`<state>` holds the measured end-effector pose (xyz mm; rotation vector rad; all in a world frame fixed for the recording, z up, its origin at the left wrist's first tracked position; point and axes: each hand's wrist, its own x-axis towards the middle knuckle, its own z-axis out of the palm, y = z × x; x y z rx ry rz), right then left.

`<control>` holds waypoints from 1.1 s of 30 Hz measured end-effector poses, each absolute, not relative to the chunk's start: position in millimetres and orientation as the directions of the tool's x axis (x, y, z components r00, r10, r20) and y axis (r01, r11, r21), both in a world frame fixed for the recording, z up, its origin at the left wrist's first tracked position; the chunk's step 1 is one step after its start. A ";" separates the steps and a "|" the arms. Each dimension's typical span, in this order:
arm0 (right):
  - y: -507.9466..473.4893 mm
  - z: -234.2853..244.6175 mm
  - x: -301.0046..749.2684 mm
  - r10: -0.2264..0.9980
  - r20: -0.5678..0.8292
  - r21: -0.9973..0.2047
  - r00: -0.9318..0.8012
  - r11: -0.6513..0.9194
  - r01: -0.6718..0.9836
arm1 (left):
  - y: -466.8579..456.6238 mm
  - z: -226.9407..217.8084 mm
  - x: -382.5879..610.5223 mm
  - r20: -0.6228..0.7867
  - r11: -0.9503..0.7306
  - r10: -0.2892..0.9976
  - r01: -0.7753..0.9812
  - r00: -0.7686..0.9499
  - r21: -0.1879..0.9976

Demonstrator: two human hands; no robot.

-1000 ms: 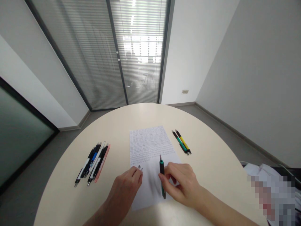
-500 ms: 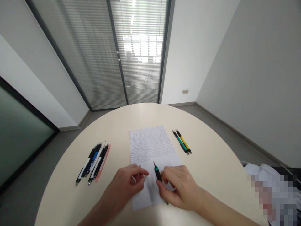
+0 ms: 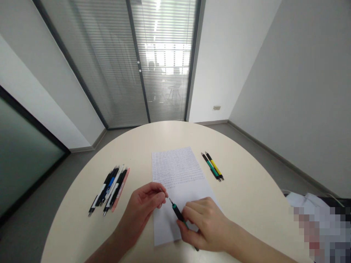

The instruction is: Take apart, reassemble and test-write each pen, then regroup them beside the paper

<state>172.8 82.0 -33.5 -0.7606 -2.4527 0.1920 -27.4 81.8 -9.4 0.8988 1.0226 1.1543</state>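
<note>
My right hand [image 3: 204, 223] is closed round a black and green pen [image 3: 177, 212], holding it tilted above the sheet's lower half. The pen's thin metallic point faces up and left, toward my left hand [image 3: 146, 204]. The fingertips of that hand are pinched together, just short of the point. A tiny dark bit shows at the fingers, too small to name. Under both hands lies a white sheet of paper [image 3: 178, 168], its upper half covered in handwriting.
On the left of the round table [image 3: 172, 133] lies a bunch of several pens [image 3: 111, 190], black, white, blue and pink. A green pen [image 3: 210, 166] and a yellow pen [image 3: 214, 165] lie side by side right of the paper. White cloth [image 3: 301, 201] shows at the right edge.
The pen in my right hand has moved down and left and leans further left. My left hand has turned and lifted a little, its fingers now pinched closer together near the pen's point.
</note>
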 end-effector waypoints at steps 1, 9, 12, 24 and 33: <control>82.2 -34.0 172.6 0.559 0.469 -0.288 -0.684 0.829 0.480 | 81.5 -10.3 -27.1 -0.168 0.192 0.980 -0.276 0.107 0.942; 80.9 -32.7 172.6 0.559 0.467 -0.295 -0.685 0.829 0.475 | 80.8 -14.2 -27.6 -0.159 0.180 0.982 -0.250 0.100 0.951; 81.3 -32.5 172.9 0.560 0.468 -0.293 -0.684 0.828 0.478 | 80.6 -14.4 -28.5 -0.155 0.178 0.981 -0.234 0.114 0.956; 80.6 -33.3 171.8 0.556 0.463 -0.286 -0.690 0.831 0.478 | 79.4 -14.8 -29.6 -0.147 0.168 0.982 -0.193 0.119 0.967; 79.9 -34.9 173.5 0.554 0.450 -0.272 -0.701 0.832 0.483 | 81.3 -18.4 -29.5 -0.066 0.100 0.960 -0.111 0.272 0.989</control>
